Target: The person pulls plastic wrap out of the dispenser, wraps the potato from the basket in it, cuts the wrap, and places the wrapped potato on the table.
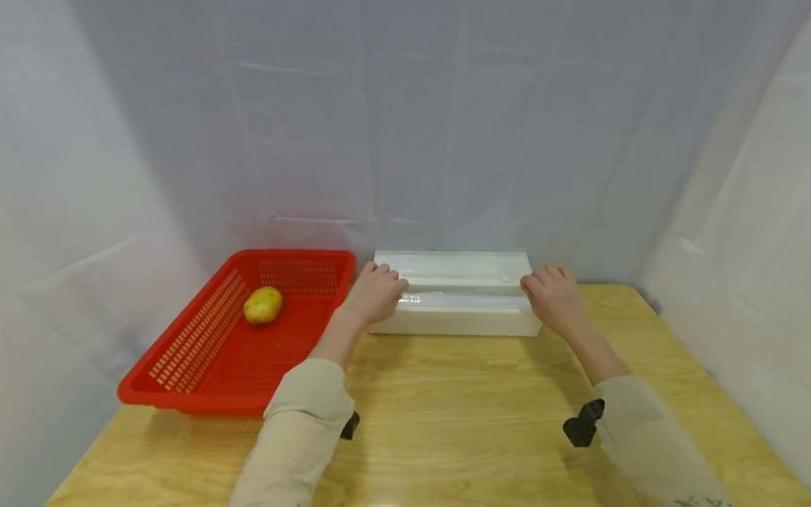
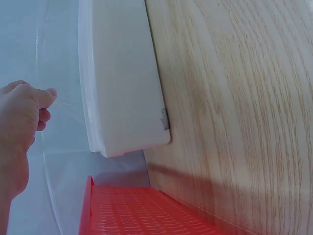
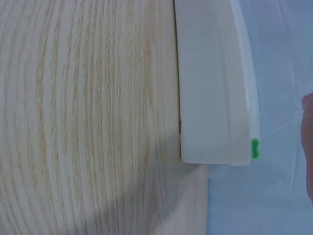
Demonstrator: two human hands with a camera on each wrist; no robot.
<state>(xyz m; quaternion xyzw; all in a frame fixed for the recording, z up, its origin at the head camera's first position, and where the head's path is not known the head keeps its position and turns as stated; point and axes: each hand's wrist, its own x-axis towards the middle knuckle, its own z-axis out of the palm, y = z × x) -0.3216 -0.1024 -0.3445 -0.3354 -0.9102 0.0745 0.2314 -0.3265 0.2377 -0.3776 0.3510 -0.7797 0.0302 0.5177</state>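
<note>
A long white cling film dispenser [image 1: 456, 323] stands at the back of the table, its lid [image 1: 453, 264] raised behind. Clear cling film [image 1: 465, 300] shows along its upper side. My left hand [image 1: 375, 291] pinches the film near the left end; in the left wrist view, fine creases run from the fingertips of that hand [image 2: 24, 107]. At the opposite end my right hand [image 1: 555, 297] has its fingers curled at the film's edge. Only a sliver of the right hand [image 3: 307, 142] enters the right wrist view. A green piece [image 3: 255, 148] sits on the dispenser's end.
Left of the dispenser, a red plastic basket [image 1: 342, 278] holds one yellow potato-like item [image 1: 262, 305]. The basket lies close to my left forearm. Beneath everything is a wooden table [image 1: 456, 422], with pale sheeting [image 1: 443, 127] hanging behind and at both sides.
</note>
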